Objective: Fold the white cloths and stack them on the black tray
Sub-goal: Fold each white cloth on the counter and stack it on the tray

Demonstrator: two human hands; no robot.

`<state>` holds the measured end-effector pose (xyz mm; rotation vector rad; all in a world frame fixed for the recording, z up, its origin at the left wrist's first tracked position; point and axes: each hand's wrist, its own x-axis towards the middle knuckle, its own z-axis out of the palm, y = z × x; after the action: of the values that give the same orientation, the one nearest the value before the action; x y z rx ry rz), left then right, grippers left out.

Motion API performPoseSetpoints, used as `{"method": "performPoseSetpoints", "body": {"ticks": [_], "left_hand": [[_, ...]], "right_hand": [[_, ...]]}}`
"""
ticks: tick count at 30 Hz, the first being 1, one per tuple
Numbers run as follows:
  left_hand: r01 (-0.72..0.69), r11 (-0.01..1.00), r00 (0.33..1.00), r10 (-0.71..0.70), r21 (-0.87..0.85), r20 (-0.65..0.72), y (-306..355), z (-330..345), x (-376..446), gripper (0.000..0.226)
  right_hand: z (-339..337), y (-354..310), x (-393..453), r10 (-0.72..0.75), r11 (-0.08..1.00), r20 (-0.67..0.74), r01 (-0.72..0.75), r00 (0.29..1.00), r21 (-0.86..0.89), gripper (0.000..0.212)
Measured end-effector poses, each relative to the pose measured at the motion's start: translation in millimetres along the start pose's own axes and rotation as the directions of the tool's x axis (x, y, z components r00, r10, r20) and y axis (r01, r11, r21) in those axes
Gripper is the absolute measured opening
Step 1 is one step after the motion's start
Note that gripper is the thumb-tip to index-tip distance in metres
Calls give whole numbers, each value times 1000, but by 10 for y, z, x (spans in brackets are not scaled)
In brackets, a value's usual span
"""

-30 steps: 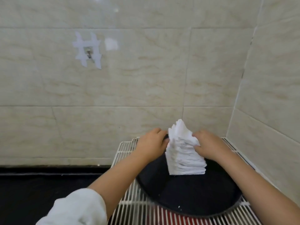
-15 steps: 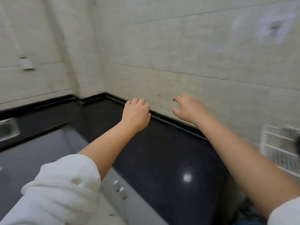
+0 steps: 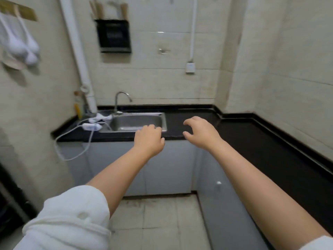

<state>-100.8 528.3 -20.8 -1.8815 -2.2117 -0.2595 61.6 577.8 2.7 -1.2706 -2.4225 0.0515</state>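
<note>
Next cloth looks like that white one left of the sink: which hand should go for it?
Probably the left hand: it hangs empty over the sink's near rim, on the side of the white cloth. The right hand, also empty, is farther right over the black counter.

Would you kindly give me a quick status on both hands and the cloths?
Left hand and right hand empty, raised near sink. Cloths and tray not in view. Nothing blocking.

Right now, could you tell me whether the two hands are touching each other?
Apart. The head view shows the left hand and the right hand held out side by side, with black countertop plainly visible between them.
</note>
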Motion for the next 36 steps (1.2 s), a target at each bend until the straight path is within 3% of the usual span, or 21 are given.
{"method": "performPoseSetpoints", "body": {"ticks": [6, 12, 20, 27, 31, 36], "left_hand": [[266, 962, 960, -270, 55, 73, -1334, 437, 935, 35], [463, 884, 884, -466, 62, 40, -2439, 660, 1623, 34], [572, 817, 815, -576, 77, 56, -3872, 1326, 2674, 37], [559, 828, 819, -559, 42, 128, -5163, 2092, 3913, 38], [534, 845, 821, -524, 19, 226, -5599, 2561, 4426, 32], [505, 863, 816, -474, -7, 331, -5994, 3074, 4809, 35]], "right_hand": [[791, -348, 1716, -212, 973, 85, 203, 973, 106, 42], [1471, -816, 3077, -322, 944, 186, 300, 928, 140, 40], [2692, -1417, 4616, -392, 918, 308, 346, 867, 194, 36], [3890, -1838, 6262, -316, 941, 370, 237, 874, 243, 29], [4530, -1876, 6883, -211, 964, 487, 99, 847, 246, 10], [5361, -1902, 7533, -127, 967, 576, -29, 808, 253, 15]]}}
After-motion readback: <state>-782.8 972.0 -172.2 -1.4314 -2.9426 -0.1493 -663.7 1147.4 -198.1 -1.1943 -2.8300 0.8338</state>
